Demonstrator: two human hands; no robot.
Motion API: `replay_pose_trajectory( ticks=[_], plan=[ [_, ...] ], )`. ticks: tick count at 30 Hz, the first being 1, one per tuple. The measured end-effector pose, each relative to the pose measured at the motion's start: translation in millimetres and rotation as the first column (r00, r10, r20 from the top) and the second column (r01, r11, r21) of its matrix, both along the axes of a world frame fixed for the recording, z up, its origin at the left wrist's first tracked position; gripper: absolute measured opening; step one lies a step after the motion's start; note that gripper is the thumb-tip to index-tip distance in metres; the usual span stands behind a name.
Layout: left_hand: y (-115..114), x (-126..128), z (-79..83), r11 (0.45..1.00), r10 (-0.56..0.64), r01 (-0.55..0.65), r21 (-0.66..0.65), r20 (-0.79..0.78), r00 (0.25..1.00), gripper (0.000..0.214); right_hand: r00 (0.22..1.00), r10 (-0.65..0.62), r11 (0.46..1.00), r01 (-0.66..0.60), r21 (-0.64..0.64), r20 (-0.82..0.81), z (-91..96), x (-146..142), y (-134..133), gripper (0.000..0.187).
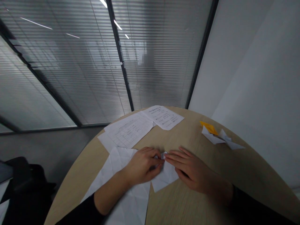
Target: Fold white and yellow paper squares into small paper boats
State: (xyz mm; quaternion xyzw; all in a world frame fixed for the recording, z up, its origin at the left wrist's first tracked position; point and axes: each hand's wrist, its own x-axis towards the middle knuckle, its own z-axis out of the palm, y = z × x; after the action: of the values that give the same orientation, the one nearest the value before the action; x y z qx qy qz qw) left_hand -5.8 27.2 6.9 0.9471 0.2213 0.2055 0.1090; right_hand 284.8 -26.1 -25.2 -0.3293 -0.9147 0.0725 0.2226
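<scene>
A small folded white paper (165,179) lies on the round wooden table (201,156) in front of me. My left hand (144,165) rests on its left part with the fingers curled and the fingertips pinching the paper's top fold. My right hand (191,170) lies flat on the right part, fingers stretched out and pressed together toward the left hand. The two hands meet at the fold. Under my left forearm lies a large creased white sheet (131,203).
Printed sheets (131,131) and another printed page (165,117) lie at the table's far side. Folded white papers (220,137) and a yellow piece (208,127) sit at the right. A dark chair (25,187) stands at the left. Glass walls with blinds stand behind.
</scene>
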Motion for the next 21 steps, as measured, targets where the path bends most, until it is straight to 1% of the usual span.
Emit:
replay_pose_trajectory(
  ticks=[7, 9, 11, 14, 17, 19, 21],
  plan=[
    [1.6, -0.3, -5.4, 0.999, 0.005, -0.004, -0.032, 0.049, 0.999, 0.022, 0.994, -0.101, 0.995, 0.102, -0.025, 0.038, -0.1, 2.5, 0.5, 0.069],
    [1.5, 0.3, -6.9, 0.999, 0.042, -0.04, -0.024, 0.06, 0.997, 0.017, 0.99, -0.131, 0.991, 0.132, -0.031, 0.045, -1.8, 2.9, 1.0, 0.071],
    [1.3, 0.8, -7.2, 0.994, 0.109, -0.108, -0.019, 0.063, 0.992, 0.017, 0.986, -0.159, 0.986, 0.16, -0.036, 0.046, -4.4, 3.4, 1.7, 0.076],
    [1.2, 1.2, -6.3, 0.982, 0.185, -0.183, -0.039, 0.041, 0.982, 0.029, 0.986, -0.156, 0.986, 0.159, -0.051, 0.057, -8.4, 4.4, 2.8, 0.078],
    [1.5, 1.7, -7.9, 0.981, 0.186, -0.184, -0.056, 0.047, 0.981, 0.03, 0.988, -0.14, 0.987, 0.144, -0.066, 0.062, -10.4, 5.2, 3.4, 0.075],
    [1.9, 2.0, -11.8, 0.979, 0.187, -0.178, -0.1, 0.094, 0.978, 0.03, 0.99, -0.134, 0.988, 0.137, -0.067, 0.053, -9.9, 5.3, 3.3, 0.074],
    [2.6, 2.3, -16.6, 0.966, 0.212, -0.182, -0.182, 0.163, 0.964, 0.033, 0.991, -0.127, 0.989, 0.129, -0.066, 0.041, -8.5, 5.1, 3.2, 0.072]
  ],
)
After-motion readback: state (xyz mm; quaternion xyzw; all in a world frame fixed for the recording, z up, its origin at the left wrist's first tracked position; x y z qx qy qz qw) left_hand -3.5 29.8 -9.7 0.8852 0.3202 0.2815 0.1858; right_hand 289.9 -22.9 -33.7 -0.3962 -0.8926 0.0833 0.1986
